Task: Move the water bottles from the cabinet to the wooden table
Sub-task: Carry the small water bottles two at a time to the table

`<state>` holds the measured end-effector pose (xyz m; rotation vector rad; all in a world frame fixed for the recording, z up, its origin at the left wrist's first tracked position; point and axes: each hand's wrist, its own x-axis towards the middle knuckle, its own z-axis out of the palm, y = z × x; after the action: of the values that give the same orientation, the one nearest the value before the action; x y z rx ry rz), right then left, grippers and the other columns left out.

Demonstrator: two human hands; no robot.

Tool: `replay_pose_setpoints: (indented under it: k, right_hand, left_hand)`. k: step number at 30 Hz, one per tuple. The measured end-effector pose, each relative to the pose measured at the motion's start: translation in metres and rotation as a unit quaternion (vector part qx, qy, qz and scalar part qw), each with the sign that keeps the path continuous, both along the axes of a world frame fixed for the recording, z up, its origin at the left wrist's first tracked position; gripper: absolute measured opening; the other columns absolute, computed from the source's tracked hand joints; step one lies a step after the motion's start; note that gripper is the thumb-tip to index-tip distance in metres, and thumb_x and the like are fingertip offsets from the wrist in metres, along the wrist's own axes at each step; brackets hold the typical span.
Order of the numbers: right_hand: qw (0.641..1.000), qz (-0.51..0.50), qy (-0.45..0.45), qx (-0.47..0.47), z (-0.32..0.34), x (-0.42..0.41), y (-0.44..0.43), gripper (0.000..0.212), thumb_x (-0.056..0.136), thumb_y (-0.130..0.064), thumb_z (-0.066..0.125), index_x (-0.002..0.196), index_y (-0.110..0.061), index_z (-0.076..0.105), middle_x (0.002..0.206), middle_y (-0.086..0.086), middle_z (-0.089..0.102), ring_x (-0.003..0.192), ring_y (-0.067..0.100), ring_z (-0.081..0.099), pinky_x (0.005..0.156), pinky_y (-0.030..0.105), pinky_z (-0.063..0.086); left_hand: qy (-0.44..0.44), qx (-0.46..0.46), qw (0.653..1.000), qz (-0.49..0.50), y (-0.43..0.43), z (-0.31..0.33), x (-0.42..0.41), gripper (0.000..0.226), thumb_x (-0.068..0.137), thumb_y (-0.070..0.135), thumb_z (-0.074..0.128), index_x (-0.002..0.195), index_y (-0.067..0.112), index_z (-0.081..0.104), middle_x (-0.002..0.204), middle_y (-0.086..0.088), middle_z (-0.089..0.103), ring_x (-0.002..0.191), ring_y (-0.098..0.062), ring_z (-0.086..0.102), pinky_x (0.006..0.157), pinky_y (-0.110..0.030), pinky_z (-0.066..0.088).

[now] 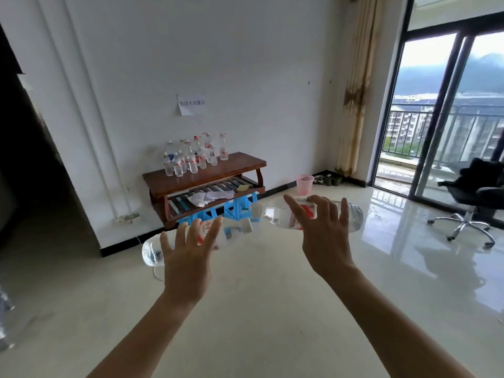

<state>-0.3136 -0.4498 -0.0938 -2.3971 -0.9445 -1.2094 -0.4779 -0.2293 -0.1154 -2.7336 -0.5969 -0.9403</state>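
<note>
- The left hand [188, 255], its back to the camera and fingers spread, holds a clear water bottle across its middle. This left bottle [231, 231] lies sideways, with its cap pointing toward the other hand.
- The right hand [326, 238] holds a second one the same way. The right bottle [275, 214] lies sideways with its cap pointing left, near the other cap but not touching it. Both thumbs are hidden behind the bottles.
- Both look full, so they are likely heavy for their size. The thin plastic should give under a squeeze, and the smooth walls may slip. The labelled middle, where the hands are, seems the safest place to hold.
- Ahead of the hands, across bare floor, the wooden table [231, 170] stands against the wall. A cluster of upright bottles [191, 156] stands on the end beyond the left hand.
- Blue stools [240, 207] sit under the table. A pink basket [305, 184] is beyond the right hand, and an office chair [474, 192] is far to the right.
</note>
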Motion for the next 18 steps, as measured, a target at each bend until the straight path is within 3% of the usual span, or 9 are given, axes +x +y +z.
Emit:
replay_pose_setpoints:
  k: [6, 13, 18]
  right_hand:
    - [0.999, 0.044, -0.005, -0.017, -0.016, 0.122, 0.099, 0.104, 0.062, 0.011, 0.082, 0.15, -0.033, 0.047, 0.127, 0.015, 0.05, 0.123, 0.034, 0.045, 0.114, 0.07, 0.023]
    - [0.998, 0.057, 0.018, -0.016, -0.016, 0.259, 0.245, 0.104, 0.059, 0.013, 0.084, 0.148, -0.031, 0.051, 0.125, 0.017, 0.054, 0.117, 0.038, 0.057, 0.109, 0.073, 0.032]
    - [0.999, 0.048, -0.006, -0.008, -0.013, 0.358, 0.321, 0.109, 0.055, 0.013, 0.086, 0.147, -0.032, 0.05, 0.125, 0.015, 0.05, 0.119, 0.037, 0.052, 0.111, 0.071, 0.027]
  left_hand:
    - [0.002, -0.012, 0.999, 0.03, 0.089, -0.021, 0.107, 0.094, 0.072, 0.004, 0.083, 0.152, 0.026, 0.04, 0.136, -0.02, 0.055, 0.123, -0.043, 0.052, 0.096, -0.071, 0.037]
    - [0.017, -0.034, 0.999, 0.034, 0.234, -0.026, 0.244, 0.091, 0.072, 0.008, 0.086, 0.151, 0.023, 0.043, 0.132, -0.02, 0.057, 0.12, -0.043, 0.054, 0.092, -0.07, 0.04]
    - [0.004, -0.001, 1.0, 0.026, 0.325, -0.015, 0.34, 0.085, 0.074, 0.011, 0.084, 0.15, 0.021, 0.045, 0.13, -0.021, 0.057, 0.117, -0.044, 0.055, 0.092, -0.07, 0.039]
